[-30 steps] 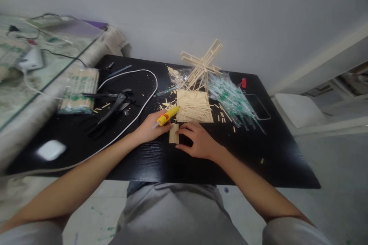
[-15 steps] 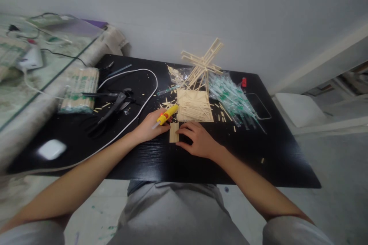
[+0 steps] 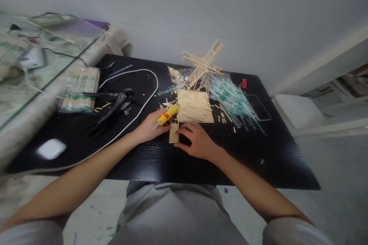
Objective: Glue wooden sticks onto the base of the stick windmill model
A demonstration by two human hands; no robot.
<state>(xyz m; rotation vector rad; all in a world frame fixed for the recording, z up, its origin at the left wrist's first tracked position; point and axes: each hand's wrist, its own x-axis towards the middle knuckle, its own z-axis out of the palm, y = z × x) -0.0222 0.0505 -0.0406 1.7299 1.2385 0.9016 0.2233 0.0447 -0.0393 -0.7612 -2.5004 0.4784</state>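
Observation:
My left hand (image 3: 150, 127) is closed round a yellow hot glue gun (image 3: 170, 115) whose nozzle points up and to the right; a clear glue stick pokes out of its back end. Below the gun, flat on the black table, lies a small panel of wooden sticks (image 3: 173, 134) set side by side. Fingertips and thumb of my right hand (image 3: 198, 141) hold this panel along its right side and lower corner. Just beyond it, loose thin sticks (image 3: 195, 110) lie on a square stick-built base (image 3: 184, 95), from which a windmill-like stick frame (image 3: 203, 63) rises.
Left on the table (image 3: 230, 168) are black-handled cutters (image 3: 116, 105), a bag of sticks (image 3: 80, 90), a white cable (image 3: 157, 80) and a white case (image 3: 52, 149). Right are plastic wrappers (image 3: 230, 95), a phone (image 3: 259, 107) and a red object (image 3: 244, 83).
The fingers of my right hand have shifted very slightly left against the stick panel. My left hand and the glue gun stay almost in the same place.

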